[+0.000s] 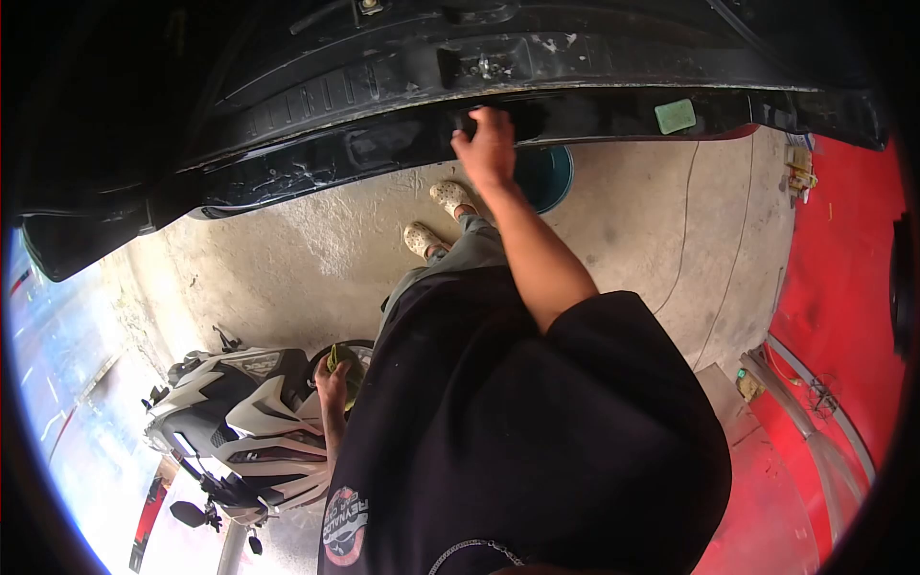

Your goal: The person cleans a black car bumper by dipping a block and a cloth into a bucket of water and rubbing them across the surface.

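Under the bumper (599, 115), teal bucket (550, 180); right grip (490, 151) half-curled, apparently empty; left grip (332, 385) snug around cloth (333, 357).

The concrete floor (623, 216) bears a bucket (553, 180) and a motorcycle (264, 412) — the black bumper (594, 117), a green block (675, 117).

A head-worn camera's wide fisheye view looks forward and steeply down over the wearer's black shirt (537, 412) to the floor (628, 211), a dark bumper (585, 113) near across the top.
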`<act>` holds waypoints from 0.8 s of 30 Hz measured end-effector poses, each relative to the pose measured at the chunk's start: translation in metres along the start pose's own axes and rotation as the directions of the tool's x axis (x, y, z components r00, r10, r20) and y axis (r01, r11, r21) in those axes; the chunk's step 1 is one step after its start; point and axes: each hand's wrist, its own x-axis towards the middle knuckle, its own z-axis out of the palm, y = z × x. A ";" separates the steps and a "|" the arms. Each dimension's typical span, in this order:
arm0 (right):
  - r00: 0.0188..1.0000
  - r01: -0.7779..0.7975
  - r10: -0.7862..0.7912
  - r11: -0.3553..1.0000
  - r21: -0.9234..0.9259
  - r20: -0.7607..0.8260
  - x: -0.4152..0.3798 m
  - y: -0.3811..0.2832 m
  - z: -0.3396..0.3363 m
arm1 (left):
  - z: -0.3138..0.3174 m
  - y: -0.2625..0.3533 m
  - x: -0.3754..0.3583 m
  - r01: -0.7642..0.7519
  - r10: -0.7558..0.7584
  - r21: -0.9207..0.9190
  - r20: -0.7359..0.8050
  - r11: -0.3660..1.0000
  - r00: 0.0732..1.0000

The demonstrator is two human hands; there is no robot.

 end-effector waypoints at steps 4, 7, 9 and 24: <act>0.995 -0.055 0.051 0.997 -0.055 -0.082 0.022 0.048 -0.035 | -0.002 -0.003 0.003 -0.008 0.009 -0.023 0.008 1.000 1.000; 0.999 -0.031 0.029 0.996 -0.081 -0.035 0.015 0.049 -0.044 | -0.004 -0.009 0.010 -0.027 0.028 -0.015 0.033 1.000 0.999; 0.999 0.048 -0.048 0.996 -0.071 0.003 -0.010 0.055 -0.043 | -0.002 -0.005 0.013 -0.056 0.056 -0.008 0.024 0.998 0.998; 0.980 0.199 -0.195 0.972 -0.125 0.045 -0.018 0.052 -0.050 | -0.004 0.003 0.025 -0.073 0.074 -0.039 0.018 0.997 0.997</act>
